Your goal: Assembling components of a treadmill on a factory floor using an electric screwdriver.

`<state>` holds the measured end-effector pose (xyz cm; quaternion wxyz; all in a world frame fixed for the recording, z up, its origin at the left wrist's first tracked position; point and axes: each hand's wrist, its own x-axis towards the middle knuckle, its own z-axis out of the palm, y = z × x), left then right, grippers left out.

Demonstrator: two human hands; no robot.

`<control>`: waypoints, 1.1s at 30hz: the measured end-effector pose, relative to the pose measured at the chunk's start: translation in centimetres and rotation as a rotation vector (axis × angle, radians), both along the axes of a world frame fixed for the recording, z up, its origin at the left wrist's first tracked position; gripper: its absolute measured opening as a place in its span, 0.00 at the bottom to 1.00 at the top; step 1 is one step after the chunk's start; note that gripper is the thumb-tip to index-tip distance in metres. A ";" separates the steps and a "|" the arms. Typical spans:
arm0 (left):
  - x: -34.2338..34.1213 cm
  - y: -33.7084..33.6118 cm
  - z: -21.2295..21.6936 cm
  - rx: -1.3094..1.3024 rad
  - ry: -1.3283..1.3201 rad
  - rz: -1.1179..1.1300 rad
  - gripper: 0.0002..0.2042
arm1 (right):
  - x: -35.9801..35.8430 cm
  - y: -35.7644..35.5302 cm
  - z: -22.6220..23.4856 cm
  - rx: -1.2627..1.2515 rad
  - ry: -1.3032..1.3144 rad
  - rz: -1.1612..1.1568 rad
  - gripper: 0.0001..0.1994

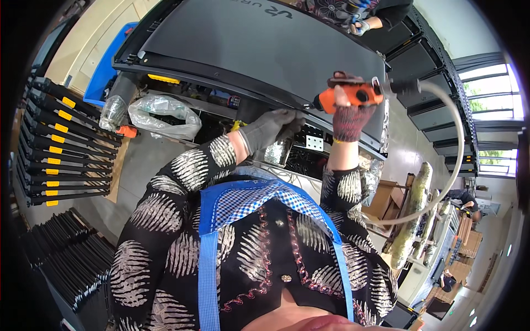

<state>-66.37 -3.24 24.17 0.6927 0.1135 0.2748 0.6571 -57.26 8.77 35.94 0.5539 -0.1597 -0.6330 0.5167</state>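
Note:
My right hand (350,118), in a dark red knit glove, grips an orange pneumatic screwdriver (348,95) whose tip points left at the black frame rail (265,83) of a treadmill. A pale air hose (456,149) curves down from the tool's back end. My left hand (270,128), in a grey glove, rests with fingers bent against the underside of the same rail, just left of the tool tip. The wide dark treadmill belt (237,38) lies beyond the rail.
A crumpled clear plastic bag (165,115) sits at the treadmill's left end. Black bars with yellow tags (55,138) are stacked on the left. Another person's gloved hands (361,19) work at the far side. Wrapped parts and cardboard boxes (411,215) stand on the right.

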 end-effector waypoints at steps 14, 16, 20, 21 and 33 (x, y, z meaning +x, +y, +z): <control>-9.6 -12.0 -3.7 -0.121 0.106 0.021 0.13 | -2.9 -0.3 0.5 -0.059 -0.048 -0.136 0.19; -10.6 -13.1 -4.0 -0.139 0.103 0.063 0.13 | -3.3 -0.7 0.4 -0.009 -0.055 -0.154 0.20; -12.1 -14.8 -3.4 -0.218 0.167 0.092 0.12 | -3.4 -0.9 -0.2 -0.034 0.010 -0.145 0.19; -12.6 -15.1 -3.0 -0.215 0.166 0.087 0.12 | -3.2 -0.7 -0.3 -0.031 0.009 -0.150 0.19; -16.5 -17.8 -2.0 -0.314 0.223 0.026 0.12 | -3.8 -1.4 0.7 -0.035 -0.077 -0.332 0.16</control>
